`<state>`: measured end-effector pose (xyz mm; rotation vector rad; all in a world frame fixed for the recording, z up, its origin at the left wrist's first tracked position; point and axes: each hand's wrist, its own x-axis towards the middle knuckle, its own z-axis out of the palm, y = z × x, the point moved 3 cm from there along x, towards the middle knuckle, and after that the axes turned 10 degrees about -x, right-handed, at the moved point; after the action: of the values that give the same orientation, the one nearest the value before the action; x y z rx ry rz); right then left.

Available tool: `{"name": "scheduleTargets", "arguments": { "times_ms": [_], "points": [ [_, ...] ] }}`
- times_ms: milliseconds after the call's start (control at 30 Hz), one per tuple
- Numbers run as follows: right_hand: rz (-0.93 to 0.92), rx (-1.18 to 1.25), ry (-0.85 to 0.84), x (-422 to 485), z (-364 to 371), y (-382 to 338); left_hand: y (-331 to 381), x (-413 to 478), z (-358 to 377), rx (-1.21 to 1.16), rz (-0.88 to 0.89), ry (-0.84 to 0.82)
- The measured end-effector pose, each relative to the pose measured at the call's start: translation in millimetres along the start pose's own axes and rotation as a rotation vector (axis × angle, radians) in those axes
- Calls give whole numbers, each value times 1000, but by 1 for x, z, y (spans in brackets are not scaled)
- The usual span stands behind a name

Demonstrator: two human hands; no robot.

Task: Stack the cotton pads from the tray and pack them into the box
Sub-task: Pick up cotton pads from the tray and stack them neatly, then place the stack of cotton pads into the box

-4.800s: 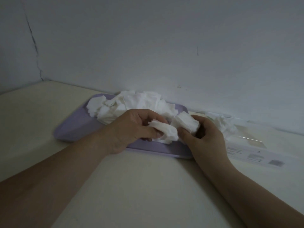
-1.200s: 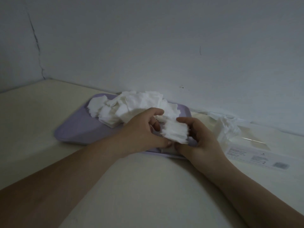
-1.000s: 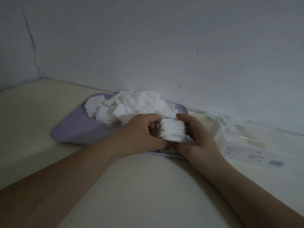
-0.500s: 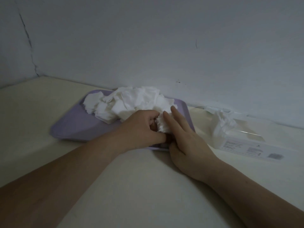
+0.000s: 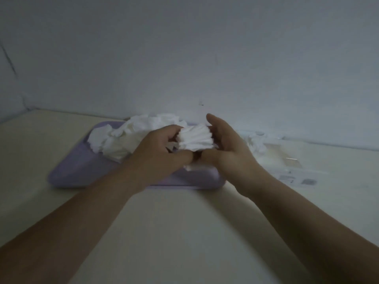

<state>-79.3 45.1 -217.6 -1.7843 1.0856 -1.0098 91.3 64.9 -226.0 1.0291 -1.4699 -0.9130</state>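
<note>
A stack of white cotton pads (image 5: 194, 139) stands on edge between my two hands, above the right part of the lilac tray (image 5: 78, 167). My left hand (image 5: 162, 152) grips the stack's left side with curled fingers. My right hand (image 5: 225, 148) cups its right side, fingers fairly straight and pointing away, thumb meeting the left thumb under the stack. A loose heap of cotton pads (image 5: 131, 138) lies on the tray behind my left hand. The clear box (image 5: 287, 167) lies to the right of the tray, with some white pads (image 5: 256, 143) at its near end.
The cream table (image 5: 184, 232) meets a pale wall (image 5: 184, 58) just behind the tray and box. A printed label (image 5: 299, 180) shows on the box's front side. My forearms cross the table's near part.
The right hand, laid flat over the pads half a second ago, has swung out to the stack's right side. The stack now shows again between both hands, slightly higher.
</note>
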Motion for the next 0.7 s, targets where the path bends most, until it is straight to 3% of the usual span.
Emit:
{"name": "scheduleTargets", "arguments": {
  "times_ms": [100,200,300,433,533,600,700],
  "points": [
    [22,36,-105,7,-27,-16,10,9,15,-166,-51,-68],
    [87,4,-194,9,-60,-21,15,29,38,-180,-48,-80],
    [199,-104,-163,8,-98,-18,21,49,67,-252,-139,-133],
    [211,-185,-38,9,-145,-19,34,70,113,-294,-180,-190],
    [264,-325,103,5,-180,-17,36,80,138,-165,-162,-107],
    [326,-473,168,1,-201,-11,28,86,143,41,-79,10],
    [468,-672,105,-6,-210,-2,14,85,144,410,30,-21]
  ]
}}
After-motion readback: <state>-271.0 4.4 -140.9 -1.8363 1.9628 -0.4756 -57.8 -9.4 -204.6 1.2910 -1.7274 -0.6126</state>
